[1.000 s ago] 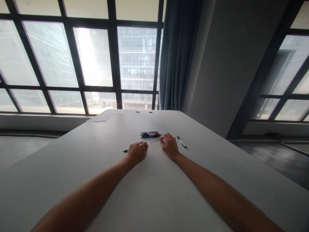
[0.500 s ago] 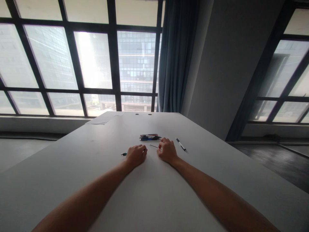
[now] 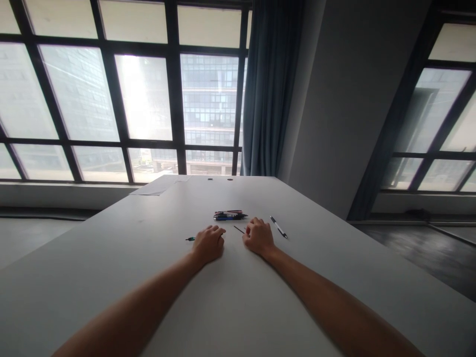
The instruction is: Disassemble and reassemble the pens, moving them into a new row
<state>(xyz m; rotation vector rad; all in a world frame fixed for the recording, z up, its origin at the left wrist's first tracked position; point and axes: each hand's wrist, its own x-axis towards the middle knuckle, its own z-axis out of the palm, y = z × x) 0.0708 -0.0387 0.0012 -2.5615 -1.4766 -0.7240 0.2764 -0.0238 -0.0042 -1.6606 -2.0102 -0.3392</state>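
My left hand [image 3: 209,243] rests on the white table, its fingers curled round a pen [image 3: 190,239] whose dark and green end sticks out on the left. Most of that pen is hidden under the hand. A short gap to the right, my right hand [image 3: 258,236] pinches a thin dark pen refill [image 3: 238,229], which points up and left toward the left hand. Just beyond both hands lies a bunch of several pens [image 3: 228,216] in dark, blue and reddish colours. To the right of my right hand, a single white and black pen [image 3: 278,227] lies at a slant.
White paper sheets [image 3: 154,186] lie at the far left of the table [image 3: 230,307]. Two dark round spots [image 3: 230,179] show near its far edge. Behind stand large windows [image 3: 143,99], a blue curtain [image 3: 267,99] and a grey pillar [image 3: 334,109].
The refill in my right hand has turned to a steeper slant, and its free tip sits slightly further right. My left hand has shifted only a little. The camera has tilted slightly upward.
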